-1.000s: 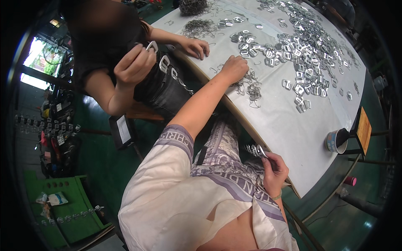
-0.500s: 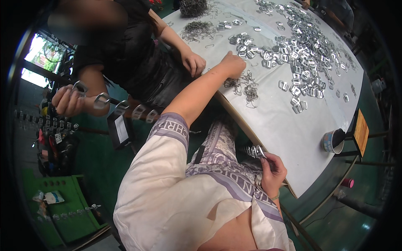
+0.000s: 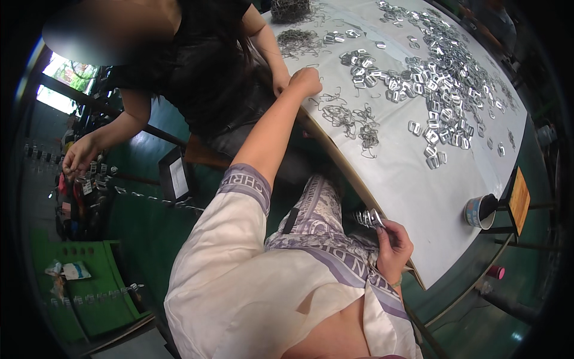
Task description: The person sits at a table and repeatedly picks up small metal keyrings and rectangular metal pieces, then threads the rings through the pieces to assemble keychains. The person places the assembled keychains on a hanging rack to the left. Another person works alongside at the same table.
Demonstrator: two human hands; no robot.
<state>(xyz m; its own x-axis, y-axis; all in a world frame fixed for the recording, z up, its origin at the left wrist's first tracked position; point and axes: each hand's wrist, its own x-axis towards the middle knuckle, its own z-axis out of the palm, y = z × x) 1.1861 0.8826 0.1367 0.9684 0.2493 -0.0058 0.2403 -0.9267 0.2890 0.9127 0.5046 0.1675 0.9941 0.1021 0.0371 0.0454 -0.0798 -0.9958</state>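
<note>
My left hand [image 3: 306, 82] reaches over the table's near edge, fingers curled in; what they hold, if anything, is hidden. It is beside a loose heap of bent wire hooks [image 3: 344, 115] and close to a co-worker's hand [image 3: 281, 84]. Low at the table edge, my right hand [image 3: 394, 244] pinches a shiny metal buckle between thumb and fingers. Further metal buckles [image 3: 365, 218] hang from it in a short row, below the level of the tabletop.
Many metal buckles [image 3: 445, 90] spread across the white table [image 3: 412, 209]. Dark wire piles [image 3: 293, 11] lie at the far left. A paper tub [image 3: 476, 212] stands at the right corner, near a wooden stool [image 3: 519, 196]. A seated co-worker [image 3: 191, 66] is at my left.
My left hand has drawn back leftward from the wire hooks toward the table edge. The co-worker's raised hand has dropped, and the buckle string below it hangs lower. My right hand keeps its grip.
</note>
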